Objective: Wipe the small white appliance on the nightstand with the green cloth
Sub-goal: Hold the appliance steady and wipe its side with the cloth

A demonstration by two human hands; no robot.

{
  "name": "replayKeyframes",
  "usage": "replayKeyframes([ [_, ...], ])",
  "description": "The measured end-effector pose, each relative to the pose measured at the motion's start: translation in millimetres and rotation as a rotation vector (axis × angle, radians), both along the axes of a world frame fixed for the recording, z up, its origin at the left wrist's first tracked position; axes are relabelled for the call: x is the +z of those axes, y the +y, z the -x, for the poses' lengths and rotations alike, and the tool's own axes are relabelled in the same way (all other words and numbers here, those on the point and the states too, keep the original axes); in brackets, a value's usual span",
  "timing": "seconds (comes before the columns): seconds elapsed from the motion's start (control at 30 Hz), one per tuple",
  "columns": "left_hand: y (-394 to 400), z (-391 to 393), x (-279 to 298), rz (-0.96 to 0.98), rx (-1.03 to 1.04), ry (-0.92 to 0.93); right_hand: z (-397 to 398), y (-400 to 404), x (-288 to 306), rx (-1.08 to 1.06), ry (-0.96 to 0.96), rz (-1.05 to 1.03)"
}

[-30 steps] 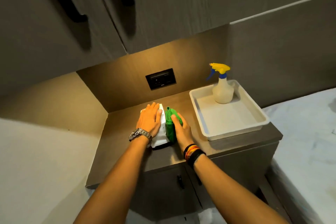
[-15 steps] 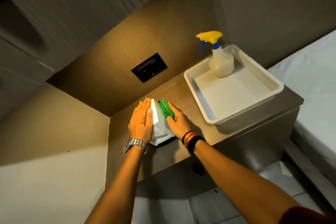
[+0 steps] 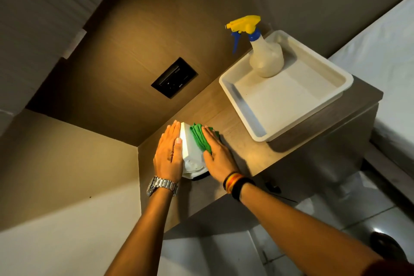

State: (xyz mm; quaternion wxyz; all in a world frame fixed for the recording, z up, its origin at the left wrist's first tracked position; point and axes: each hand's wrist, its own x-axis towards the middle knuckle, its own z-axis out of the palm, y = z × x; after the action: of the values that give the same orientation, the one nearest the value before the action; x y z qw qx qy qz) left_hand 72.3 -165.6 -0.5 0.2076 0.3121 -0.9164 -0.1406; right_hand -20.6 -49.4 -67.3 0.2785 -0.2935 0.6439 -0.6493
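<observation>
Wooden nightstand (image 3: pixel 244 141) carries everything. White appliance (image 3: pixel 191 152) sits on its left part, near back corner. White tray (image 3: pixel 257 127) rests on right part, reaching right edge. Bare wood between the two. Appliance and tray well apart.

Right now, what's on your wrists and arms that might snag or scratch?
The left hand has a silver metal link watch at the wrist. The right hand has stacked wristbands, black, orange and yellow. Both forearms are bare; a dark red sleeve edge shows bottom right.
</observation>
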Motion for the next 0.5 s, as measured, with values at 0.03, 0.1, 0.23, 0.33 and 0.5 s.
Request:
replayKeyframes([
  [0.03,0.5,0.1,0.3,0.002,0.002,-0.003,10.0,-7.1,5.4,0.005,-0.041,0.006],
  [0.1,1.0,-0.4,-0.1,0.004,0.001,-0.007,17.7,-14.3,16.3,0.029,-0.072,0.04],
  [0.23,-0.7,-0.7,-0.2,0.001,-0.012,-0.009,-17.1,16.9,26.6,0.103,0.05,0.147],
  [0.33,-0.1,0.1,1.4,0.021,-0.02,-0.022,-43.5,48.1,6.1,0.127,0.088,0.144],
  [0.5,2.8,0.2,0.0,0.01,-0.006,0.009,-25.4,29.5,-8.9,0.035,0.091,0.035],
])
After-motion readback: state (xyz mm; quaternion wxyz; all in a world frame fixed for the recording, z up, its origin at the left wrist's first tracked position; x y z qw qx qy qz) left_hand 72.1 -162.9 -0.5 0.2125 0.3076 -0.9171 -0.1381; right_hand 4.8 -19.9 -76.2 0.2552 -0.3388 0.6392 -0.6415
